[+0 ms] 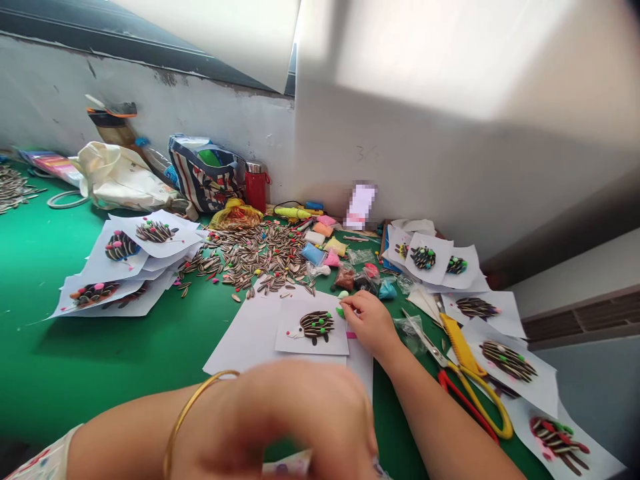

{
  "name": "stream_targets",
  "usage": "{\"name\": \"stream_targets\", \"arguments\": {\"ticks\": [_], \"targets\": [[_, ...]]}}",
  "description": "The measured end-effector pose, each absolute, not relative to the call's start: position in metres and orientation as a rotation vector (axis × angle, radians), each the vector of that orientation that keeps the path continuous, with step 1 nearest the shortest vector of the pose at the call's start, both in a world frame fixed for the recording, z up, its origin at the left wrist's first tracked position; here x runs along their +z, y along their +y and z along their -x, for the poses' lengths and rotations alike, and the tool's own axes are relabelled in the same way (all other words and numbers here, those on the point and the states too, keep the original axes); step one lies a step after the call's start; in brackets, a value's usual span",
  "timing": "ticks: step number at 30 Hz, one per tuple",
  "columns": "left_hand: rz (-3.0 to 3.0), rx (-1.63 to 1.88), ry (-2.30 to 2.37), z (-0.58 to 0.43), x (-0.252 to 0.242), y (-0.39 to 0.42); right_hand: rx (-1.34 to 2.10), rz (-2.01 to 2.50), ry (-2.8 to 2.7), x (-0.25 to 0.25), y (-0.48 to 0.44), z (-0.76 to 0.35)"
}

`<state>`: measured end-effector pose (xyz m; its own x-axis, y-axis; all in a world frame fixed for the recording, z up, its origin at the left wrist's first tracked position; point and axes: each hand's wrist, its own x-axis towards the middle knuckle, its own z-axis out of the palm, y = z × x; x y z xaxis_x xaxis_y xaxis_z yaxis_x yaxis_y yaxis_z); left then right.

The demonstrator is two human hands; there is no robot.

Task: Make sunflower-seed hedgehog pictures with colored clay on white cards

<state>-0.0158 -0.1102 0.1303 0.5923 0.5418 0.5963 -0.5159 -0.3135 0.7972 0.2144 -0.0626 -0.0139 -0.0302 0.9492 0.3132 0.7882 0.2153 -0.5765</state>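
My right hand (371, 324) is closed in a pinch at the right edge of a small white card, its fingertips on a bit of green modelling clay (341, 311). A paler green lump (343, 294) lies just above the fingers. On the card (290, 340) is a hedgehog picture (317, 325) made of striped sunflower seeds and dark clay, with green dots on its back and a pink nose. The card rests on larger white sheets (235, 340). Close to the camera, my left hand (295, 420) is blurred and bent, a gold bracelet at its wrist; its fingertips are hidden.
Loose sunflower seeds (270, 250) spread behind the sheets, beside bagged coloured clay (314, 253). Finished hedgehog cards lie left (155, 233) and right (509, 360). Scissors (475, 393) and a yellow cutter (460, 343) lie right of my forearm. A red flask (256, 187) and bags (205, 173) stand by the wall.
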Motion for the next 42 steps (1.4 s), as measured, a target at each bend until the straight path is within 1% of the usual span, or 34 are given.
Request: {"name": "stream_targets", "arguments": {"ticks": [1, 3, 5, 7, 10, 13, 20, 24, 28, 34, 38, 42], "targets": [[-1.533, 0.985, 0.038, 0.016, 0.125, -0.101, 0.319, 1.612, -1.853, -0.014, -0.063, -0.214], [-1.350, 1.249, 0.185, 0.015, 0.109, -0.071, 0.315, 1.621, -1.852, -0.014, -0.062, -0.214], [-1.292, 1.469, 0.362, 0.013, 0.088, -0.038, 0.306, 1.634, -1.846, -0.014, -0.062, -0.215], [-1.405, 1.530, 0.535, 0.013, 0.065, -0.014, 0.285, 1.645, -1.845, -0.013, -0.062, -0.216], [-1.548, 1.364, 0.781, 0.015, 0.036, -0.002, 0.219, 1.689, -1.858, -0.011, -0.062, -0.220], [-1.597, 1.271, 0.888, 0.016, 0.021, -0.003, 0.163, 1.770, -1.901, -0.008, -0.063, -0.223], [-1.631, 1.185, 0.921, 0.016, 0.009, 0.003, 0.206, 1.836, -2.072, -0.010, -0.066, -0.218], [-1.638, 1.131, 0.939, 0.014, 0.003, 0.005, 0.205, 1.826, -2.058, -0.012, -0.065, -0.219], [-1.700, 1.101, 0.964, 0.010, 0.002, 0.002, 0.258, 1.732, -1.919, -0.005, -0.068, -0.214], [-1.988, 0.894, 0.884, 0.002, 0.002, -0.009, 0.277, 1.383, -1.925, 0.002, -0.078, -0.196], [-2.059, 0.827, 0.849, -0.003, 0.001, -0.013, 0.249, 1.326, -1.973, 0.003, -0.079, -0.188], [-2.125, 0.842, 0.846, -0.004, 0.001, -0.014, 0.244, 1.340, -1.962, 0.004, -0.080, -0.185]]}}
